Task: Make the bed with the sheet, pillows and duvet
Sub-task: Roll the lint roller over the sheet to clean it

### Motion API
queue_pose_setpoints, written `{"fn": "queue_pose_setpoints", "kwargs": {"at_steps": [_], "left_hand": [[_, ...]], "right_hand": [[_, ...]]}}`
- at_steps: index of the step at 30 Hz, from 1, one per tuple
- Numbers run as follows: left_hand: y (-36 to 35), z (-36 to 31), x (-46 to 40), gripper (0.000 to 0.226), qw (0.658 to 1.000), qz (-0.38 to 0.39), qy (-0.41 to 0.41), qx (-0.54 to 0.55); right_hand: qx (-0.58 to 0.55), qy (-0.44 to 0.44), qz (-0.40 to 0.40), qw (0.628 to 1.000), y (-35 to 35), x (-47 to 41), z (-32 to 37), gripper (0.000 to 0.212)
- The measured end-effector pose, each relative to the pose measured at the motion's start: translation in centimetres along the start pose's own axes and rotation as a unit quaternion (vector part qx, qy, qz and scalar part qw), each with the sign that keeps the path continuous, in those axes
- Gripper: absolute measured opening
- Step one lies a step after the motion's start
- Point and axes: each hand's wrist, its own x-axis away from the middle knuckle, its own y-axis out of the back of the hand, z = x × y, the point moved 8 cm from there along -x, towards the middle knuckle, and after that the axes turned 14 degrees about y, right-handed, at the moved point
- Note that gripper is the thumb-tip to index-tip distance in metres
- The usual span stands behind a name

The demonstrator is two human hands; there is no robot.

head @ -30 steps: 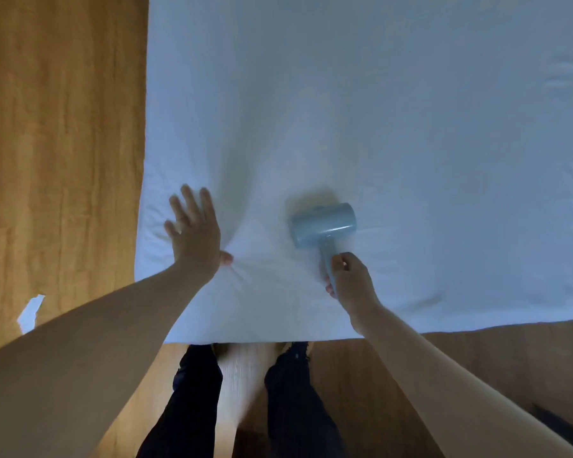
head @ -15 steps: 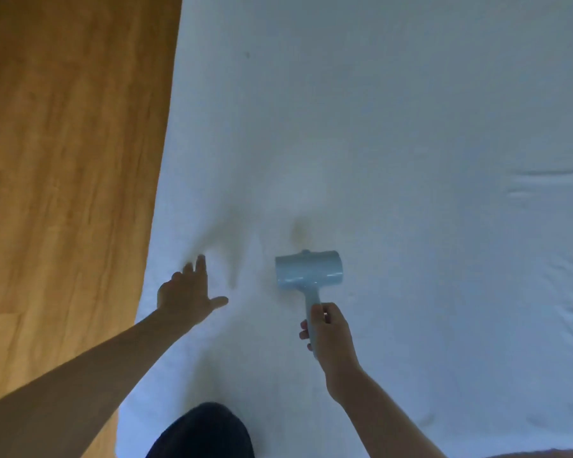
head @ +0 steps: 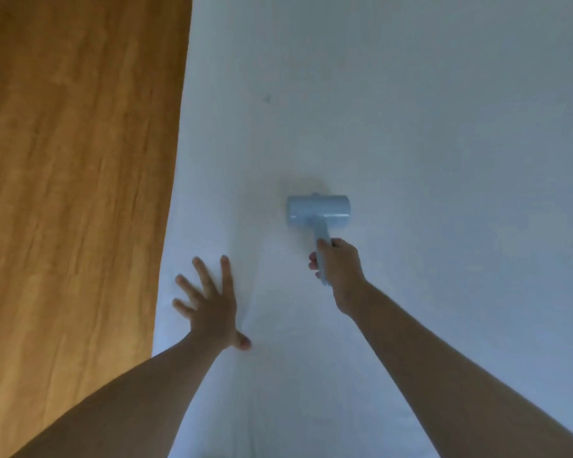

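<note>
On the bed, a white sheet (head: 411, 127) covers the whole surface in view, running from the top of the frame to the bottom and off the right side. Its left border runs diagonally down the picture, and beyond it lies a wooden floor (head: 73, 160) of warm brown boards.

The left hand (head: 209, 312) presses flat on the sheet close to that left border, palm down. Its fingers (head: 225, 272) are spread wide and straight, pointing up the bed, with the thumb stuck out to the right; nothing is held in it. The fabric lies directly under the fingers and palm, and a soft fold runs up the sheet from just beside the thumb.

The right hand (head: 338, 272) is closed around the handle of a pale blue lint roller (head: 318, 211). The handle passes through the fist, its lower end showing just below the knuckles. The roller's cylinder head lies crosswise beyond the fingertips, apart from them by the bare upper stretch of handle. The head seems to rest on the sheet, with a faint shadow just above it, though contact cannot be told for sure from this angle.

The two hands are near each other, the left lower and nearer the floor side. A small dark speck (head: 267, 99) marks the sheet well above the roller. Light creases show at the far right edge of the fabric.
</note>
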Motion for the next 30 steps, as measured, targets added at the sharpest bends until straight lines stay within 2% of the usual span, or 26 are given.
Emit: {"fn": "queue_pose_setpoints", "kwargs": {"at_steps": [6,9,13,20,24,27,30], "left_hand": [[-0.3,-0.5,0.0,0.173,1.0,-0.027,-0.012,0.006],[-0.4,-0.6,0.1,0.173,0.999,-0.036,-0.013,0.004],[-0.4,-0.8,0.3,0.173,0.999,-0.036,-0.018,0.008],[0.3,-0.5,1.3,0.172,0.999,-0.033,-0.029,0.017],[0.7,-0.4,1.5,0.17,0.999,-0.03,-0.036,0.018],[0.9,-0.4,1.4,0.171,0.998,-0.034,-0.043,0.02],[0.5,-0.5,1.1,0.172,0.998,-0.033,-0.043,0.018]], "right_hand": [[0.008,0.074,0.003,0.997,-7.8,-10.1,7.6,0.013],[0.009,0.059,0.011,0.998,-10.0,-11.0,8.0,0.034],[0.115,0.092,-0.014,0.989,-8.8,-7.0,5.0,0.038],[0.211,0.119,0.014,0.97,-4.7,7.9,-4.4,0.034],[0.207,0.071,0.027,0.975,-3.4,14.1,-8.4,0.036],[0.215,0.047,0.031,0.975,-2.2,15.5,-8.1,0.036],[0.228,0.075,-0.009,0.971,-0.8,12.9,-4.6,0.038]]}}
